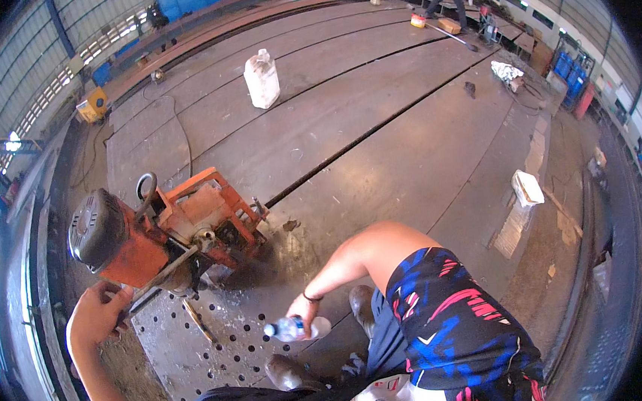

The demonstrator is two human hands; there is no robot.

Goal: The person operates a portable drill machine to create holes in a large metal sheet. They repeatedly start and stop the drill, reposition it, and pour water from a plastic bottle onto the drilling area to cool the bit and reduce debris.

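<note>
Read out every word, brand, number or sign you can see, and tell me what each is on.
White fabric at the lap: red lettering, partly cut off by folds; I won't copy it.
Clear bottle in the right hand: any print is too small to read.
Orange machine by the left hand: no readable text.
White jug: none readable.
Yellow-and-red bucket: too small to read.

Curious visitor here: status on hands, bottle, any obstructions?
Left hand at lever of orange machine. Right hand gripping clear bottle, cap leftward. Nothing obvious blocking bottle.
</note>
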